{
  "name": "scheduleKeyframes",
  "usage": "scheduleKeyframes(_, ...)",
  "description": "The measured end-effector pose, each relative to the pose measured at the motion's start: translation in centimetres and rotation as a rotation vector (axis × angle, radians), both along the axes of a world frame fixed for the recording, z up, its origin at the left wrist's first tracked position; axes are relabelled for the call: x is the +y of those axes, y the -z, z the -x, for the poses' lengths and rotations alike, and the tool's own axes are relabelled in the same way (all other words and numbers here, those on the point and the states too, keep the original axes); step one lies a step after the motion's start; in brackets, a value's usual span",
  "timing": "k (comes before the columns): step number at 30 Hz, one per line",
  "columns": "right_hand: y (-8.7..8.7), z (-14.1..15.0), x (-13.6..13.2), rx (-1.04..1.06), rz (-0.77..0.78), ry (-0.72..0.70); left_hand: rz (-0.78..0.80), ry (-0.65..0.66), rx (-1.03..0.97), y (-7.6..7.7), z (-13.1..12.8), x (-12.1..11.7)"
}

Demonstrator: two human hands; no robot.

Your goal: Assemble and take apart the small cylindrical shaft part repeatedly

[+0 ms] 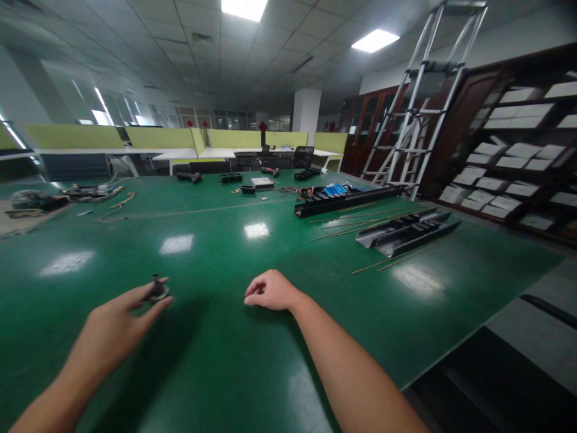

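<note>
gleaming beneath hands (112, 325) (273, 290), ceiling lights (375, 40): green table (216, 252)

- Shining white from two ceiling panels (375, 40), clipping to blank.
- Leaking in, paler, through windows (100, 116) at far left.
- Glaring in bright patches off the green tabletop (216, 246).
- Spreading soft shadow beside the left hand (115, 328).
- Blurring over the small dark part (157, 292) held there.
- Tilting and softening at the right-edge shelves (509, 159).

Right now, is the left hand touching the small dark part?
Touching. The head view shows the small dark part held between the thumb and fingers of the left hand.
</note>
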State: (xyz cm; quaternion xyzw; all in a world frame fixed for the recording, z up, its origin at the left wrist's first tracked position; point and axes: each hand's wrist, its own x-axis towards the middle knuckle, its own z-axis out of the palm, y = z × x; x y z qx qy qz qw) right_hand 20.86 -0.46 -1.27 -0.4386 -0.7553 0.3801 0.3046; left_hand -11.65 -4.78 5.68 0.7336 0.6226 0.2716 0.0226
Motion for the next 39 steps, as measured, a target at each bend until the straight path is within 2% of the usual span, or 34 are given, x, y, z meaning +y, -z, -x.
scheduleKeyframes(4, -0.1, -0.1, 0.3, 0.033, -0.006, 0.071, 0.016, 0.264, 0.097, 2.4, -7.1, 3.0)
scheduleKeyframes(7, -0.1, 0.1, 0.4, 0.043, -0.048, 0.123, 0.012, 0.344, 0.061, 3.9, -9.5, 3.6)
scheduleKeyframes(12, -0.2, 0.7, 0.2, 0.02, -0.108, 0.123, -0.053, 0.34, -0.051, 5.3, -8.5, 3.9)
scheduleKeyframes(17, -0.4, 1.1, -0.2, -0.009, -0.144, 0.091, -0.114, 0.424, -0.125, 5.8, -8.3, 4.2)
scheduleKeyframes(29, -0.7, 1.9, -0.5, -0.022, -0.242, 0.07, -0.097, 0.542, -0.187, 6.1, -8.9, 3.5)
scheduleKeyframes(39, -0.6, 2.1, -0.4, -0.051, -0.253, 0.074, -0.059, 0.535, -0.21, 6.5, -9.0, 3.9)
